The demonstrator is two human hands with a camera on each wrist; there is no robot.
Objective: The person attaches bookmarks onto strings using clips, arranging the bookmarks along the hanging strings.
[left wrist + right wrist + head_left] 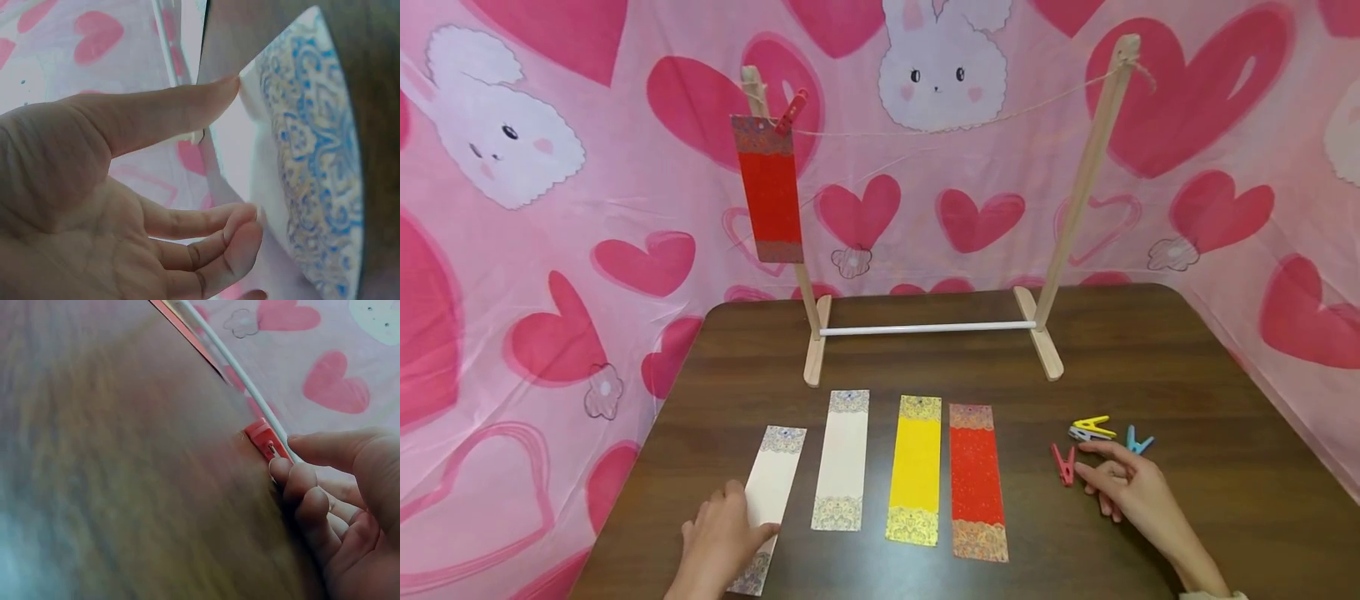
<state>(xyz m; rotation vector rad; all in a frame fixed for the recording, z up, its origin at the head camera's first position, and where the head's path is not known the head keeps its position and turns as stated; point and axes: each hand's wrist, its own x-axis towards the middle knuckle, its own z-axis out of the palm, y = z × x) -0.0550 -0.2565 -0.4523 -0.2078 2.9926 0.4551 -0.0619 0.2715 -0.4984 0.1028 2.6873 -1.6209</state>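
Observation:
My left hand (pixel 721 533) holds a white paper strip (pixel 772 487) with patterned ends across its width, thumb at one long edge and fingers at the other. In the left wrist view the strip's blue-patterned end (pixel 315 156) bows slightly. My right hand (pixel 1138 492) is beside a red clothespin (pixel 1064 465) on the table, thumb and forefinger apart at its right side. The right wrist view shows that clothespin (pixel 269 440) just beyond the fingertips. Close by lie a yellow clothespin (pixel 1092 423), a grey one (pixel 1090 434) and a blue one (pixel 1138 442).
Between the hands lie another white strip (pixel 841 462), a yellow strip (pixel 915 471) and a red strip (pixel 977 483). Behind them stands a wooden frame (pixel 1082 192) with a string (pixel 925 133). A red strip (pixel 770 200) hangs there at the left, by a red clothespin (pixel 792 112).

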